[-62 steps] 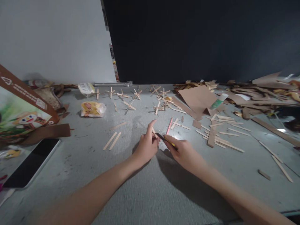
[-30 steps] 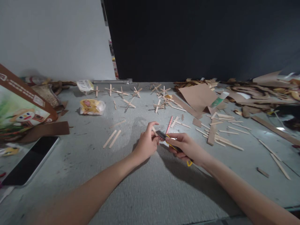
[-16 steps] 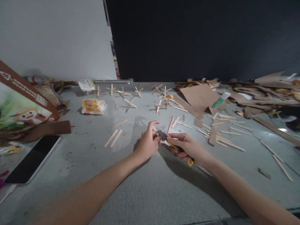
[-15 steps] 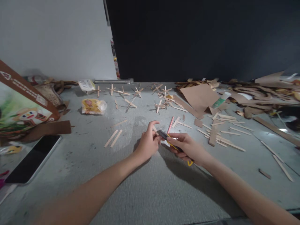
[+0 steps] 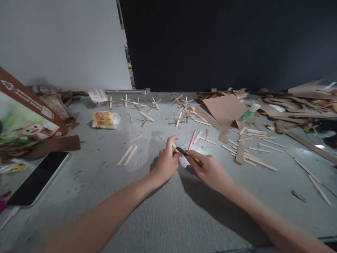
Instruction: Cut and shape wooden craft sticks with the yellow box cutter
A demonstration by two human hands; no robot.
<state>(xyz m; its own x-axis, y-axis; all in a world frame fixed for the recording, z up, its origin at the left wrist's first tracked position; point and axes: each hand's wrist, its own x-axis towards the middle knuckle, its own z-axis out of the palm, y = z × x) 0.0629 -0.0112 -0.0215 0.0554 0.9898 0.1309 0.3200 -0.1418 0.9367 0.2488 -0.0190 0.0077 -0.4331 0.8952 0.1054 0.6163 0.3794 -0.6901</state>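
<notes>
My left hand point(image 5: 168, 158) is closed on a small wooden craft stick point(image 5: 174, 146), pinched between thumb and fingers, with its lower end hidden. In my right hand point(image 5: 204, 164) is a utility knife point(image 5: 193, 157) with a yellow and black body. The knife's dark tip points left and meets the stick at my left fingertips; whether it cuts into the wood I cannot tell. Just beyond my right hand lies a pink striped pencil-like stick point(image 5: 192, 140). Two craft sticks point(image 5: 130, 156) lie side by side to the left of my left hand.
Several crossed-stick pieces point(image 5: 147, 116) stand at the back. Loose craft sticks point(image 5: 259, 162), brown cardboard point(image 5: 219, 110) and a glue stick point(image 5: 249, 112) lie on the right. On the left are a phone point(image 5: 38, 178), a yellow wrapped packet point(image 5: 105, 119) and a printed box point(image 5: 31, 112).
My right hand has rolled over the knife, so its back now faces up and covers more of the handle. My left hand stays in place with the craft stick.
</notes>
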